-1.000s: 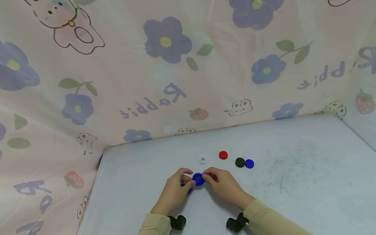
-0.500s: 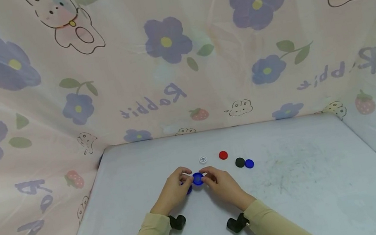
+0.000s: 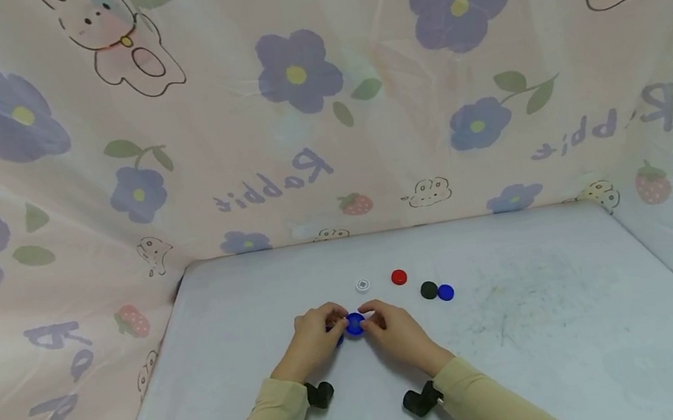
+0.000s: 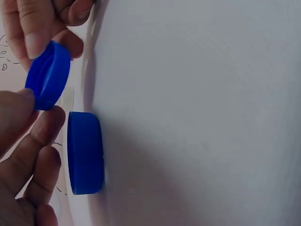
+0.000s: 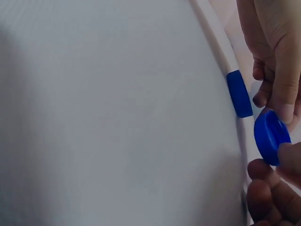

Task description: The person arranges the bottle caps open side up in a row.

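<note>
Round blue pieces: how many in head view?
3: a held piece pinched by the left hand and right hand; a lower piece partly behind the left hand; an outer piece beside the dark disc. Hands could hide more.

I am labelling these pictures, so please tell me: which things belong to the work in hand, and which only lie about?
In the work:
held blue cap, pinched by left hand and right hand

Seemingly lying about:
second blue cap, near left hand
white disc
red disc
dark disc
blue disc
</note>
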Demonstrator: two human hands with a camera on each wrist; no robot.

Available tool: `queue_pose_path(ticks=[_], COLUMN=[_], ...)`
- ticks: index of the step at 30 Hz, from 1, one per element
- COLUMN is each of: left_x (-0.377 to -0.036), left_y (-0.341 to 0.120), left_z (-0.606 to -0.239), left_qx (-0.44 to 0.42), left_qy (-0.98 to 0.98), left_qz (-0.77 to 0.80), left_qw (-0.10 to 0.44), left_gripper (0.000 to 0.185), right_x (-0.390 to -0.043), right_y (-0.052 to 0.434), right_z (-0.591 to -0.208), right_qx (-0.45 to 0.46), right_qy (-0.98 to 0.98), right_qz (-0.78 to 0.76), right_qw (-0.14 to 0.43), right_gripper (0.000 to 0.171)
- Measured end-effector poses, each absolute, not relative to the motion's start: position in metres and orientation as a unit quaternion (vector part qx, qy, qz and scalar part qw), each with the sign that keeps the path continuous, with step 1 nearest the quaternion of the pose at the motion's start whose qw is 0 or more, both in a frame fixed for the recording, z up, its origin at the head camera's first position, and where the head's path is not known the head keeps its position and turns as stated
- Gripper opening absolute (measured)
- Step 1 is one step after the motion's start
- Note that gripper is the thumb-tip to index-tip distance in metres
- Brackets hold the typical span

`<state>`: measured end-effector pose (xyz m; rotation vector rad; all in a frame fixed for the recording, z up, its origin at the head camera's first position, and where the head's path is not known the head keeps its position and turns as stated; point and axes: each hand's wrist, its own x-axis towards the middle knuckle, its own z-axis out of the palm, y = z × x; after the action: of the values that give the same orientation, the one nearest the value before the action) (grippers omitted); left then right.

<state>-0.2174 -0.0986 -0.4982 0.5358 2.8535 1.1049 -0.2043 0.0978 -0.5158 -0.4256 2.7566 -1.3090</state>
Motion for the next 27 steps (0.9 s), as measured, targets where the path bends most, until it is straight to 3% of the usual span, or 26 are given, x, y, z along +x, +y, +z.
queue_pose_path(ticks=[11, 16, 20, 27], left_x=[-0.217, -0.215, -0.214, -0.214], left_y=[-0.104, -0.11, -0.116, -0.118], left_z=[-0.505, -0.506, -0.506, -0.509], left_qx=[0.175, 0.182, 0.176, 0.172], left_qy=[0.929, 0.935, 0.938, 0.925], left_qz=[0.326, 0.305, 0.295, 0.329], left_qw=[0.027, 0.023, 0.055, 0.08], left_gripper=[0.036, 0.048, 0.06, 0.05], right_x=[-0.204, -0.202, -0.202, -0.204], right_y=[0.096, 0.099, 0.1, 0.098], right_z=[-0.515, -0.513, -0.513, -0.512], right_qx=[-0.15, -0.163, -0.163, -0.154], right_qy=[0.908, 0.909, 0.91, 0.917], right_qz=[-0.389, -0.379, -0.372, -0.358], right_qw=[0.036, 0.062, 0.084, 0.088], right_gripper=[0.019, 0.028, 0.035, 0.033])
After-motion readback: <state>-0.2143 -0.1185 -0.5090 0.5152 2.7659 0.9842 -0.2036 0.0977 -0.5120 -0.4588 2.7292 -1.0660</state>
